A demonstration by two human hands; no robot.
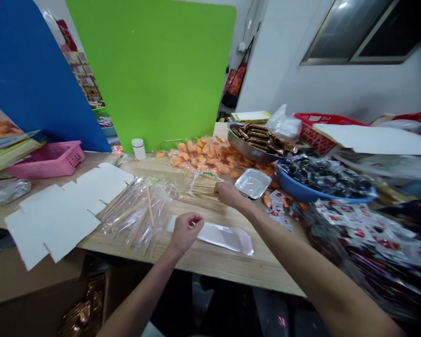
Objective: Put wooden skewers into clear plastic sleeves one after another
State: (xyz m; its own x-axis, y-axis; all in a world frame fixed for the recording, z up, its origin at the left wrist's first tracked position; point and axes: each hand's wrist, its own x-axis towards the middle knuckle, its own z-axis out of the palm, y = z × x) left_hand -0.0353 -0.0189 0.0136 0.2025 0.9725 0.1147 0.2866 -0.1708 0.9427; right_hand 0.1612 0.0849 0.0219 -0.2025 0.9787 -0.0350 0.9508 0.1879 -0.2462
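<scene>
My left hand (187,229) is over the left end of a stack of clear plastic sleeves (221,238), its thumb and fingertips curled together; what they hold, if anything, is too small to see. My right hand (228,193) reaches to the right end of a bundle of thin wooden sticks (205,189), fingers closed, and what is between them is hidden. Left of the bundle lies a plastic bag with wrapped sticks (140,215). A square foil tray (253,183) sits just right of my right hand. Orange wrapped pieces (203,154) are piled behind the sticks.
A steel bowl (243,146) of brown wrapped bars and a blue basin (294,185) of dark packets stand at the right, near red-and-white sachets (358,222). White card sheets (59,215) and a pink basket (49,161) lie left. A green board (164,70) rises behind.
</scene>
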